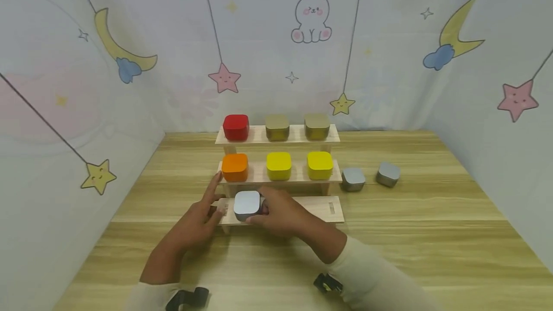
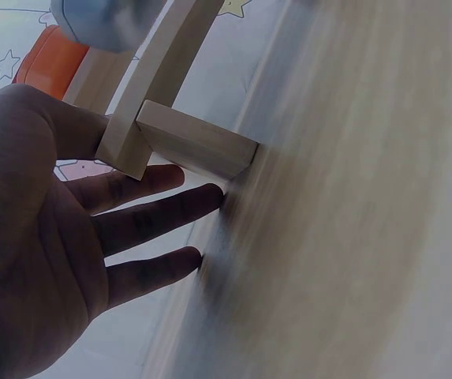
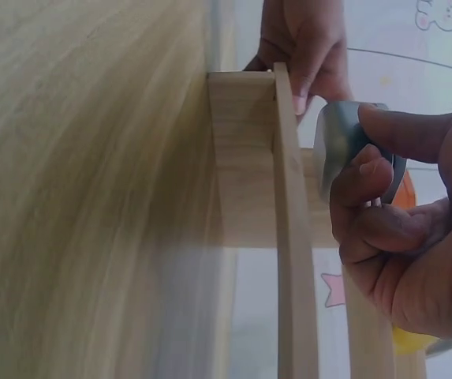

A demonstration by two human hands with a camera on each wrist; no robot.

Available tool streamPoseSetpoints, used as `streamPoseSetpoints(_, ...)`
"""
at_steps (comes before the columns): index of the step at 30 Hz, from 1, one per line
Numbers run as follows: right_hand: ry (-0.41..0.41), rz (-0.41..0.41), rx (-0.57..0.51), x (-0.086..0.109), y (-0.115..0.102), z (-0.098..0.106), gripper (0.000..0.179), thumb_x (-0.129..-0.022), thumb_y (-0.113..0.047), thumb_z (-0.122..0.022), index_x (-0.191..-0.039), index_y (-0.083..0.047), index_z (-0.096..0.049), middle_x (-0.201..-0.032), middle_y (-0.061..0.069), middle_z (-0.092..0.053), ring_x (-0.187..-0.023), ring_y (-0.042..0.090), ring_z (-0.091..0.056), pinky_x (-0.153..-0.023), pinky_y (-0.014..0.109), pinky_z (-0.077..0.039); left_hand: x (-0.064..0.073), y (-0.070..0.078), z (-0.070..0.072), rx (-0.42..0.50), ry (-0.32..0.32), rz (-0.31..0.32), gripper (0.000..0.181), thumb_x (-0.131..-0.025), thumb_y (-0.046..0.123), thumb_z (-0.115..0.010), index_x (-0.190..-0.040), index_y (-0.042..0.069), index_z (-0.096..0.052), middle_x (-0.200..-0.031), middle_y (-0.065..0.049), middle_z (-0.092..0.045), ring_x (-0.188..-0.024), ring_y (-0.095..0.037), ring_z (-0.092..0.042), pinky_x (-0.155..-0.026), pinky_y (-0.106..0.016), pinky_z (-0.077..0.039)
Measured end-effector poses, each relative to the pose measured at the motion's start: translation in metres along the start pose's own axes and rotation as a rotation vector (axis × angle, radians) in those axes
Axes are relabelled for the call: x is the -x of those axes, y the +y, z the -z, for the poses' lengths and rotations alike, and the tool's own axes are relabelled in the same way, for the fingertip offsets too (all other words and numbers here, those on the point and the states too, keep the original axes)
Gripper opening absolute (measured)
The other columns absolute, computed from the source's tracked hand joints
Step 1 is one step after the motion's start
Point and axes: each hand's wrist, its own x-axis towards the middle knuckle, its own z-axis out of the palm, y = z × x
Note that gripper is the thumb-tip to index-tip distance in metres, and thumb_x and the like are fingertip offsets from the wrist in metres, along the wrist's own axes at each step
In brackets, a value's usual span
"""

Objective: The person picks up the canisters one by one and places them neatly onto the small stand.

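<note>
My right hand [image 1: 281, 212] holds a grey rounded-square block [image 1: 247, 204] with a pale top over the left part of the lowest shelf board [image 1: 311, 208]. In the right wrist view, thumb and curled fingers pinch the block [image 3: 338, 146] close over the board's surface. My left hand [image 1: 196, 224] is at the left end of that board, its index finger reaching toward the middle tier. The left wrist view shows the left hand [image 2: 44, 229] with its thumb against the board end [image 2: 127, 146] and its other fingers spread beside the wooden leg [image 2: 198, 138].
On the middle tier stand an orange block [image 1: 235, 167] and two yellow blocks [image 1: 278, 166]. The top tier bears a red block [image 1: 236, 127] and two khaki blocks [image 1: 277, 127]. Two grey blocks [image 1: 353, 179] lie on the wooden table [image 1: 410, 234], right of the shelf. A patterned curtain [image 1: 268, 37] hangs behind.
</note>
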Motion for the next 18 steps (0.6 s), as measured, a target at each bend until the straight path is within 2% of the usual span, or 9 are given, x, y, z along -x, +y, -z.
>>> streamPoseSetpoints(3, -0.001, -0.006, 0.007, -0.003, -0.003, -0.004, 0.051, -0.092, -0.023, -0.09, -0.133, -0.007, -0.064, -0.119, 0.005, -0.074, -0.099, 0.016, -0.064, -0.091, 0.036, -0.057, 0.001, -0.001, 0.0, 0.004, 0.001, -0.009, 0.096, -0.112, 0.01, -0.054, -0.175, 0.041, 0.011, -0.166, -0.027, -0.05, -0.133, -0.05, -0.069, -0.117, -0.068, -0.049)
streamPoseSetpoints(9, -0.009, 0.009, 0.01, -0.008, -0.006, -0.009, 0.055, -0.094, -0.023, -0.088, -0.14, -0.008, -0.063, -0.127, 0.005, -0.075, -0.106, 0.015, -0.066, -0.099, 0.041, -0.06, 0.0, -0.001, -0.001, 0.005, -0.002, -0.009, 0.095, -0.113, 0.011, -0.054, -0.175, 0.041, 0.011, -0.165, -0.029, -0.05, -0.132, -0.051, -0.069, -0.116, -0.069, -0.05)
streamPoseSetpoints(18, -0.039, -0.036, 0.02, -0.015, -0.008, -0.014, 0.054, -0.095, -0.024, -0.088, -0.139, -0.008, -0.061, -0.129, 0.007, -0.074, -0.108, 0.016, -0.067, -0.103, 0.042, -0.06, 0.0, 0.001, 0.0, 0.002, -0.009, -0.012, 0.095, -0.113, 0.011, -0.054, -0.175, 0.041, 0.013, -0.165, -0.03, -0.05, -0.133, -0.052, -0.068, -0.114, -0.068, -0.052)
